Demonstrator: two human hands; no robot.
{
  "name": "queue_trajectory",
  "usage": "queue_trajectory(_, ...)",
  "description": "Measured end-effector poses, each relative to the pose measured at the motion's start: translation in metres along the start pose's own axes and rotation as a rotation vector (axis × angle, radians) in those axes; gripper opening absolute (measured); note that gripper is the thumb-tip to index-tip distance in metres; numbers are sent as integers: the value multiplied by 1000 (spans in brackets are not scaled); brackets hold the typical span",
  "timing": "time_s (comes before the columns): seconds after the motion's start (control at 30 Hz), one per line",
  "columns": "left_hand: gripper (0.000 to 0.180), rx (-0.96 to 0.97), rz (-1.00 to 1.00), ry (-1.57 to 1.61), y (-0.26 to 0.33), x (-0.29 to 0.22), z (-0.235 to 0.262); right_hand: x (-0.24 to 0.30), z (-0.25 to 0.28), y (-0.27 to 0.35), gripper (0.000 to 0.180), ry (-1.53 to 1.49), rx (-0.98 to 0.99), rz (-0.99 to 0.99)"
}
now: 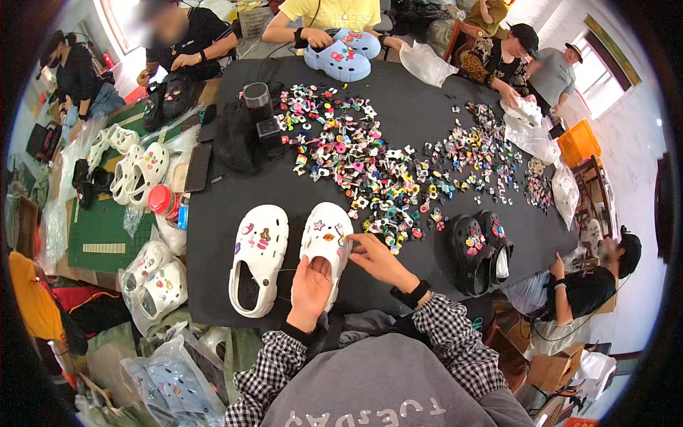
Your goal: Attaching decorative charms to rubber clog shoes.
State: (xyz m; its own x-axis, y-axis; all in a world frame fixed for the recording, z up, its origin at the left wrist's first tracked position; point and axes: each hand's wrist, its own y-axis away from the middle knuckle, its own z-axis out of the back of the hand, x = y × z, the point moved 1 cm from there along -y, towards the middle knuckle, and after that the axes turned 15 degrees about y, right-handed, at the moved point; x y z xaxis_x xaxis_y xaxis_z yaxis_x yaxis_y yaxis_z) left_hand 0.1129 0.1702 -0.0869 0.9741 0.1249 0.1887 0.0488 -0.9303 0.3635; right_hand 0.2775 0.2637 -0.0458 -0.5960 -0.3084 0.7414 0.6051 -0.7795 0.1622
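Observation:
Two white clogs stand side by side before me on the black table. Several small charms dot the tops of the left clog point(269, 225) and the right clog point(329, 213). My left hand point(311, 290) is palm up, its fingers reaching into the right clog's foot opening; their tips are hidden inside. At that clog's right upper side, my right hand point(378, 260) has its thumb and forefinger drawn in close to the surface. Whatever is between those fingertips is too small to make out. Beyond the clogs spreads a heap of colourful shoe charms point(388, 181).
A pair of black clogs point(473, 249) stands to the right. A dark phone point(199, 167) and a black cylinder point(257, 99) lie leftward. More white clogs point(146, 171) and a red-lidded jar point(162, 201) sit on the green mat point(107, 235). Across, a person holds blue clogs point(340, 60).

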Motion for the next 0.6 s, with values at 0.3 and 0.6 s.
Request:
queue_trajectory(0.3, 42, -95, 67, -176, 12, 0, -9, 17, -12, 6, 49, 153, -158, 128)
queue_trajectory(0.6, 45, -10, 170, -641, 82, -32, -64, 12, -3, 8, 54, 77, -102, 65)
